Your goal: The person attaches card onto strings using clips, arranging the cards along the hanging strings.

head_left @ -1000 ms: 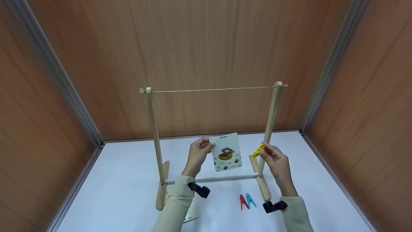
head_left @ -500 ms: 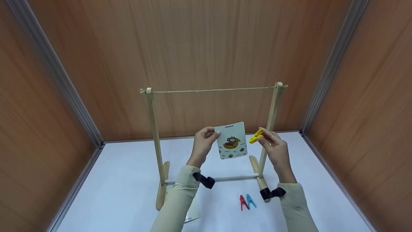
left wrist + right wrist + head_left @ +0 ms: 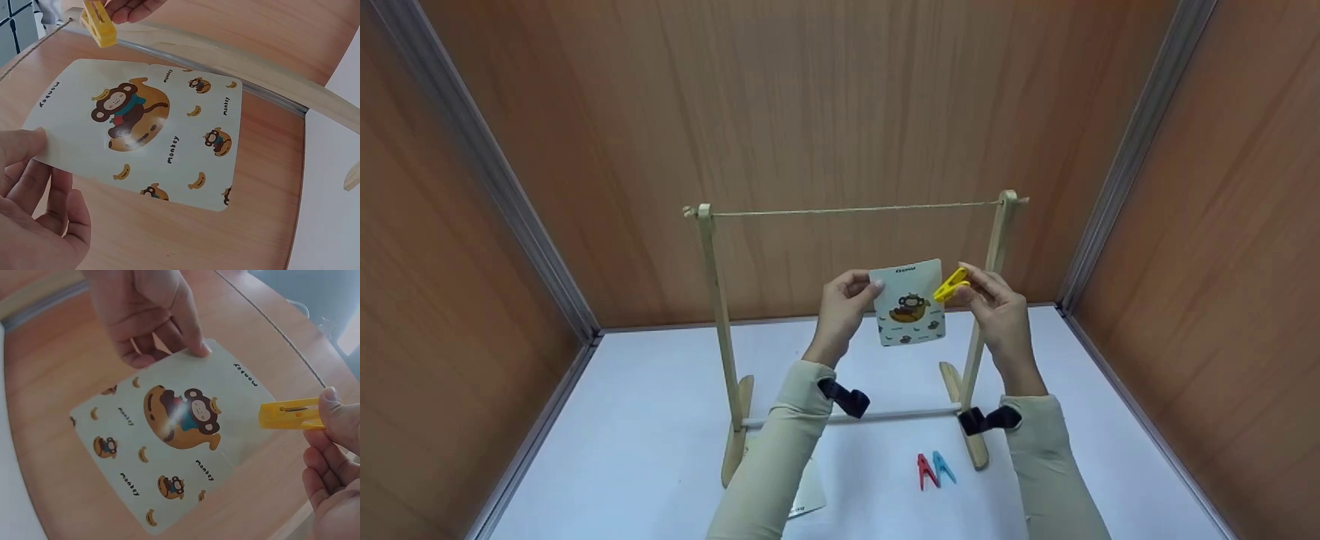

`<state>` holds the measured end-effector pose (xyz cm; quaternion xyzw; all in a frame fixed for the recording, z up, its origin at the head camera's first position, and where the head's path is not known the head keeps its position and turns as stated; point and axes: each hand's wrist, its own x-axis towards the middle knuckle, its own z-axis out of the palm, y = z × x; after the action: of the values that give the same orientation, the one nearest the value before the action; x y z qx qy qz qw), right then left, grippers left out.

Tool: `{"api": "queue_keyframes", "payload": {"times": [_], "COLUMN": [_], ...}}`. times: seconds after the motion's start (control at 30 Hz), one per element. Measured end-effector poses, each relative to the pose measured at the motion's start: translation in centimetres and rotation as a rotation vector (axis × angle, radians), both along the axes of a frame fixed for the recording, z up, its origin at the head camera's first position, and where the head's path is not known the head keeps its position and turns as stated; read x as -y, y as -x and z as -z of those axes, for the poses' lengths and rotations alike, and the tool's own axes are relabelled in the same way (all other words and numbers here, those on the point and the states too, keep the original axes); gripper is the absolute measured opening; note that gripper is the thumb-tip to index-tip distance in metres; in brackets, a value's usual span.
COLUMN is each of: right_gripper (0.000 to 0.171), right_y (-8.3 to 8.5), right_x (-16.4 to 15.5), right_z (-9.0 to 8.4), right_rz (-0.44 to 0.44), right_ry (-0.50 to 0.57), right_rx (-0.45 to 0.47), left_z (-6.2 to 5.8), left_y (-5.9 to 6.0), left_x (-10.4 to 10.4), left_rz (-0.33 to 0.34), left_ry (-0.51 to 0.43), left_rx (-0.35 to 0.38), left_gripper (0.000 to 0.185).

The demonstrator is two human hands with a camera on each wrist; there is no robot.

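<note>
Landmark: wooden stand (image 3: 712,315), two uprights joined by a string (image 3: 855,211) at the top and a white rod (image 3: 907,413) at the base; it is set on the white table (image 3: 645,420).

Monkey card (image 3: 910,303): held in the air below the string, between the stand's uprights, nearer the right one. The printed side is turned to the head camera; the card is tilted slightly.

Left hand (image 3: 844,307): the card's upper left corner is pinched between thumb and curled fingers (image 3: 25,169).

Right hand (image 3: 994,311): the yellow clothespin (image 3: 951,284) is pinched at its rear end by the fingertips (image 3: 337,416). The hand is seen in front of the stand's right upright.

Yellow clothespin: its tip is brought to the card's upper right edge. Actual contact with the card cannot be told.

Red clothespin (image 3: 924,471), blue clothespin (image 3: 943,466): laid side by side on the table, just in front of the stand's rod, near its right foot.

Second card (image 3: 808,496): partly hidden under the left sleeve, by the stand's left foot.
</note>
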<state>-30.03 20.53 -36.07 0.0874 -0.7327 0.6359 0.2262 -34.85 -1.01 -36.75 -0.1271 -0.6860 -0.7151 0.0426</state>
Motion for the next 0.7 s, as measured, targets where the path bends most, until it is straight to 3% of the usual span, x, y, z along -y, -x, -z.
{"api": "queue_keyframes", "payload": {"times": [0.43,0.7], "right_gripper": [0.042,0.04], "right_y": [0.6,1.1], "right_x": [0.7,1.2], "right_z": [-2.7,-4.6], "right_rz": [0.022,0.028], "right_ry": [0.006,0.02], "right_rx": [-0.035,-0.143], "left_z": [-2.2,-3.4], "left_y": [0.2,0.4], "left_x": [-0.4,-0.8], "left_rz": [0.01,0.016], "left_ry": [-0.033,-0.049], "left_rx": [-0.075,-0.099], "left_gripper": [0.019,0.019]}}
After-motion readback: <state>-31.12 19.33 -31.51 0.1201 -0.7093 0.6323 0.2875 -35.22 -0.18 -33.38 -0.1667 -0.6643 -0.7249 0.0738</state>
